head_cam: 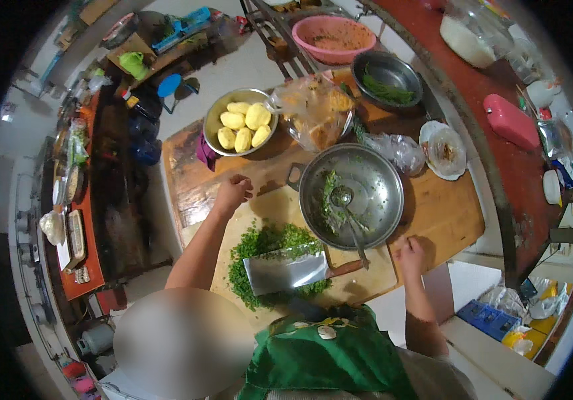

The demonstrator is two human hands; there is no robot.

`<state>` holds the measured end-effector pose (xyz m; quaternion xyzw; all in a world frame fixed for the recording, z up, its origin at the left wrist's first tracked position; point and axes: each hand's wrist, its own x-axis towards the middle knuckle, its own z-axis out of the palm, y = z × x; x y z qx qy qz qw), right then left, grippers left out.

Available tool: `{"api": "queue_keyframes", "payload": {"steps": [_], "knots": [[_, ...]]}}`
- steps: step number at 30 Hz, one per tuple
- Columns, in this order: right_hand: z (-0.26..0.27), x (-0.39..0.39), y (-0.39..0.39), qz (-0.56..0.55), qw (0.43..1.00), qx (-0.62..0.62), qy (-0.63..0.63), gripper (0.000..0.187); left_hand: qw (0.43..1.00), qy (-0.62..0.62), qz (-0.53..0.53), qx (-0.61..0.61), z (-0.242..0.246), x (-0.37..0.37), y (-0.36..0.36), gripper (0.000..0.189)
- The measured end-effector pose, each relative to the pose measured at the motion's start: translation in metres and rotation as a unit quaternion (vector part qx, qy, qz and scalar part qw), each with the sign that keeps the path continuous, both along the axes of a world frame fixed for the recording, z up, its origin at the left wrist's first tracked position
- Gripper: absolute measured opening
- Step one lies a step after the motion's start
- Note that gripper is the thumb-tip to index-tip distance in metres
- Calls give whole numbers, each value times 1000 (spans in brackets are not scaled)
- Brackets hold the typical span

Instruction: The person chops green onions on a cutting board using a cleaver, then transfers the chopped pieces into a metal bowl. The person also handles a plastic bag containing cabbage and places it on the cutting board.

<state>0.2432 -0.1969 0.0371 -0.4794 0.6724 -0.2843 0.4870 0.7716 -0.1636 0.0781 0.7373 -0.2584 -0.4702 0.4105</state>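
Note:
My left hand (235, 191) is over the table just past the far left edge of a pale cutting board (266, 201), its fingers curled and nothing visible in them. Fingers slightly apart, my right hand (411, 256) is by the board's right edge, near the rim of a steel two-handled pan (384, 220); I see nothing in its grasp. A ladle (354, 217) leans in the pan among green scraps. On the board, a cleaver (286, 270) with a wooden handle (345, 268) lies flat across a heap of chopped greens (266, 237).
Behind are a steel bowl of peeled potatoes (207, 132), a plastic bag of yellowish food (311, 112), a dark basin with green stalks (359, 95) and a pink basin (301, 47). Crumpled plastic (399, 152) and a white dish (431, 167) stand right of them. A red counter (506, 200) runs alongside.

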Motion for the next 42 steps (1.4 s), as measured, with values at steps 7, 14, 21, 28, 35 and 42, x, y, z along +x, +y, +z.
{"api": "queue_keyframes", "payload": {"steps": [7,14,21,28,35,42], "knots": [[31,43,102,429,784,-337,298,42,933,-313,154,-88,-83,76,3,15],[31,97,88,521,715,-329,331,22,983,-112,109,-95,-15,54,69,16],[69,97,110,599,699,-237,311,20,973,-18,193,-125,18,-40,241,19],[91,140,177,534,765,-198,301,31,986,139,19,-94,11,-189,307,13],[103,194,204,587,742,-191,263,40,935,324,39,-141,1,-203,268,19],[167,340,56,624,681,-291,250,29,914,353,82,-184,-18,-178,303,16]]}}
